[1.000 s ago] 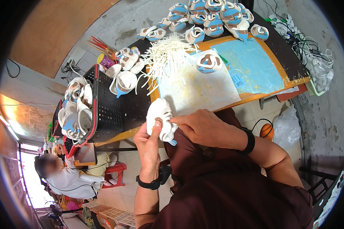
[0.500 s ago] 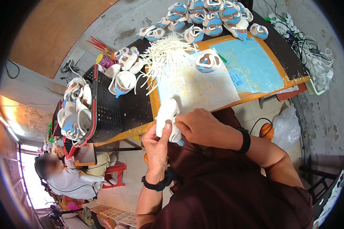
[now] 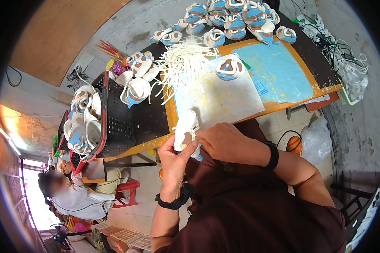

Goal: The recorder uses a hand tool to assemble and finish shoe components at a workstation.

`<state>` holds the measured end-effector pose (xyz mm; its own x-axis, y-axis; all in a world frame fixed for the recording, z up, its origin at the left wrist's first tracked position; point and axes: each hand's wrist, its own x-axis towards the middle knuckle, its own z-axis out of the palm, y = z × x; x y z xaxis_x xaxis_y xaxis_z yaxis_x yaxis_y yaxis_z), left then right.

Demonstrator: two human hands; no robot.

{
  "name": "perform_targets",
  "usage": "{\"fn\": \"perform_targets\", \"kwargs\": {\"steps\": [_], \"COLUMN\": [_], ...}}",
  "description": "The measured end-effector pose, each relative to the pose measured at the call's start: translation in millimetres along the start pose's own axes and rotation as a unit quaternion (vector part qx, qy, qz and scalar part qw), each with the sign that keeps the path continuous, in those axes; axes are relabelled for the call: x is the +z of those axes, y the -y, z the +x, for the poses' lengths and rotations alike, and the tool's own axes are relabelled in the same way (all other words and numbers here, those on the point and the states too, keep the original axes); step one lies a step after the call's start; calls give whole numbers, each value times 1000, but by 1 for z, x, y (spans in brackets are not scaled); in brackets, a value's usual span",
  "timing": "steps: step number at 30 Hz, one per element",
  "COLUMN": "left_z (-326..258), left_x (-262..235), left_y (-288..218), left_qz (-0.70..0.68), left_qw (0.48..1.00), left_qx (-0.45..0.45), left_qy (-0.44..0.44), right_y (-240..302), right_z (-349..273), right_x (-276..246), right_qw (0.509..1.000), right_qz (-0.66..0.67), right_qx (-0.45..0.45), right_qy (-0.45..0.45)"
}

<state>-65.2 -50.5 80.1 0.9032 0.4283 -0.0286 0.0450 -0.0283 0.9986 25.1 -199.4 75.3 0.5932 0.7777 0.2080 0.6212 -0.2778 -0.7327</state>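
Observation:
My left hand [image 3: 175,158] is closed around a small shoe upper [image 3: 185,128], white with brown and blue patches, held just off the table's near edge. The thumb lies along its near side. At the upper's right edge my right hand [image 3: 221,141] has its fingers pinched together; what is between the fingertips is hidden. White lace-like strands show along that edge of the upper. Beyond my hands, a heap of cream-white laces [image 3: 183,61] is spread on the table. One finished-looking shoe upper [image 3: 230,67] in white, blue and brown rests on a white sheet [image 3: 219,99].
Stacked shoe uppers [image 3: 236,19] stand along the table's back. On the left, a black basket [image 3: 118,122] with a red rim holds more uppers. A blue sheet [image 3: 278,71] covers the right part. A person [image 3: 80,196] sits at lower left; a plastic bag [image 3: 317,141] lies right.
The shoe upper has turned in my left hand, so more of its brown patch shows. My left thumb has shifted lower and right, and my right hand has moved slightly right.

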Motion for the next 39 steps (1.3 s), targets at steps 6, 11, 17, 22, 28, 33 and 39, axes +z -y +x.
{"fn": "perform_targets", "kwargs": {"steps": [6,11,17,22,28,33,39], "left_z": [-1,1,5,-1,-7,-11,-21], "left_x": [4,1,-20,-8,-13,-11,-18], "left_y": [9,17,19,9,2,-6,-17], "left_qz": [53,150,271,401,477,483,531], "left_qw": [995,966,936,857,772,737,685], "left_qx": [23,136,175,324,420,474,499], "left_qy": [-83,-160,-139,-21,-3,-11,-17], "right_y": [10,9,10,13,5,5,5], "right_z": [0,-7,-11,9,19,19,20], "right_x": [2,-3,-26,-17,-17,-13,-13], "right_qw": [999,999,990,982,990,989,986], "right_qz": [-29,-40,126,143,34,-13,0], "right_qx": [2,6,-15,-80,-109,-66,-74], "right_qy": [16,15,-65,-90,-81,-130,-149]}}
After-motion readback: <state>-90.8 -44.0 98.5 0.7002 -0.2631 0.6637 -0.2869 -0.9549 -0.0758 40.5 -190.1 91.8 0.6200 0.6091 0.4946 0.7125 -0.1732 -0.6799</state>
